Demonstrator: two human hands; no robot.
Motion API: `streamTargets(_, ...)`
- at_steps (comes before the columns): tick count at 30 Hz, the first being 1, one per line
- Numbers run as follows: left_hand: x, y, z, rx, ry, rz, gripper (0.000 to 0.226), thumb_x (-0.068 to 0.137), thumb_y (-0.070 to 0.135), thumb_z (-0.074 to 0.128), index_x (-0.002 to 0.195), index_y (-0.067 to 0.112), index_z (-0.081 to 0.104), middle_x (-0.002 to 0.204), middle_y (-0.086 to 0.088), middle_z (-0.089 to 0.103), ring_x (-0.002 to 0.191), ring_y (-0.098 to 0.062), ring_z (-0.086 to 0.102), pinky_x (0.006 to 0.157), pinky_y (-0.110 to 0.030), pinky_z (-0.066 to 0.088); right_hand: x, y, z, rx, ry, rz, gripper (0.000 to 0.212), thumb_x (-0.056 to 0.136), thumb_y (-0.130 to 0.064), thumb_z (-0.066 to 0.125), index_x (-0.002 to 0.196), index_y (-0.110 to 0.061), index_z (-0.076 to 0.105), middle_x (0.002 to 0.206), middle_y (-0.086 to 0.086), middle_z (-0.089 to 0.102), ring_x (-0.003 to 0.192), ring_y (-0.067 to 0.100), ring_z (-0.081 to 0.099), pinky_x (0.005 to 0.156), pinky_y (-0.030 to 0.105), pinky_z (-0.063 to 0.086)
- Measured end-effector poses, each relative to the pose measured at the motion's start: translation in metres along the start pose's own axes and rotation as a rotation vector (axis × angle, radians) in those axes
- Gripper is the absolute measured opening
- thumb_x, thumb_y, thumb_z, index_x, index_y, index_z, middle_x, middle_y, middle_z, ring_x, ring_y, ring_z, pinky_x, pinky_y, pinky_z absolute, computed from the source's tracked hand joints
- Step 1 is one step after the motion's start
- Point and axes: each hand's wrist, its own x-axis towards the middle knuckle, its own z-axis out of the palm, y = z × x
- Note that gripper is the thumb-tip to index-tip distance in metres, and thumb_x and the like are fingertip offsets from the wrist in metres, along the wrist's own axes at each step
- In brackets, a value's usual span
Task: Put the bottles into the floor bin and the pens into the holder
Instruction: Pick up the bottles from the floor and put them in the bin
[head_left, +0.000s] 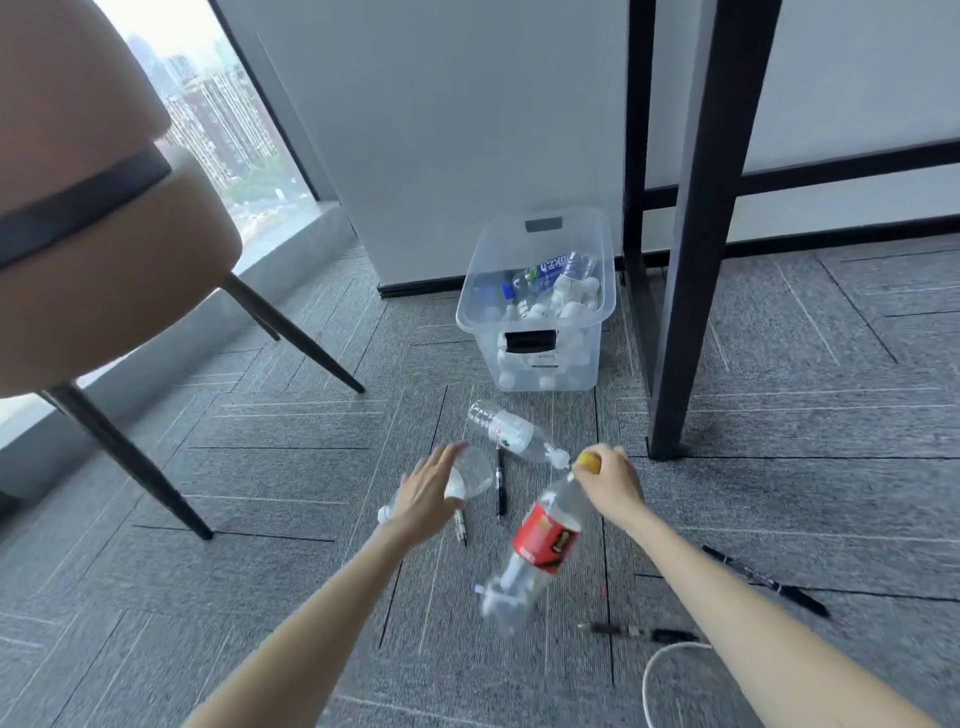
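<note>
My right hand (613, 478) grips the yellow cap end of a clear bottle with a red label (540, 545), which hangs tilted above the carpet. My left hand (428, 491) lies over a clear bottle (470, 475) on the floor, fingers spread across it. Another clear bottle with a white label (511, 431) lies just beyond the hands. A black pen (500, 486) lies between the hands, and a second pen (461, 527) pokes out below my left hand. The clear plastic floor bin (540, 312), holding several bottles, stands by the wall. No pen holder is visible.
A tan chair (93, 234) with dark legs stands at the left. A black table leg (691, 260) rises right of the bin. Two more pens (763, 579) (639, 631) and a white cable (660, 670) lie on the carpet at lower right.
</note>
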Motion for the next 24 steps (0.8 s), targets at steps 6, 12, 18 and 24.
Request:
streamTargets(6, 0.038, 0.024, -0.065, -0.100, 0.142, 0.068, 0.086, 0.071, 0.005, 0.077, 0.143, 0.019, 0.031, 0.139, -0.003, 0.044, 0.119, -0.018, 0.046, 0.100, -0.031, 0.039, 0.025, -0.046, -0.027, 0.222, 0.192, 0.002, 0.031, 0.088, -0.029, 0.063, 0.108, -0.008, 0.054, 0.108, 0.007, 0.049, 0.089, 0.019, 0.055, 0.075, 0.033, 0.051)
streamTargets(12, 0.076, 0.063, -0.134, -0.363, 0.327, 0.032, 0.080, 0.067, -0.001, 0.075, 0.135, 0.014, 0.035, 0.132, -0.008, 0.044, 0.117, -0.016, 0.042, 0.102, -0.043, 0.043, 0.051, -0.089, -0.052, 0.588, 0.229, 0.178, 0.034, 0.085, -0.035, 0.062, 0.099, -0.009, 0.046, 0.105, 0.017, 0.061, 0.089, 0.033, 0.067, 0.078, 0.049, 0.058)
streamTargets(18, 0.113, 0.095, -0.197, -0.722, 0.499, -0.018, 0.080, 0.069, 0.004, 0.080, 0.131, 0.019, 0.032, 0.132, -0.006, 0.047, 0.114, -0.020, 0.048, 0.095, -0.038, 0.040, 0.085, -0.134, -0.077, 0.949, 0.212, 0.287, 0.013, 0.093, -0.012, 0.048, 0.102, -0.003, 0.050, 0.089, 0.018, 0.066, 0.052, 0.018, 0.066, 0.059, 0.032, 0.057)
streamTargets(24, 0.142, 0.102, -0.227, -1.039, 0.528, -0.112, 0.081, 0.067, 0.001, 0.077, 0.122, 0.036, 0.029, 0.129, -0.007, 0.041, 0.113, -0.031, 0.055, 0.100, -0.048, 0.048, 0.131, -0.180, -0.099, 1.092, 0.134, 0.281, 0.036, 0.090, -0.016, 0.061, 0.120, 0.004, 0.053, 0.109, 0.019, 0.064, 0.063, 0.017, 0.063, 0.047, 0.019, 0.055)
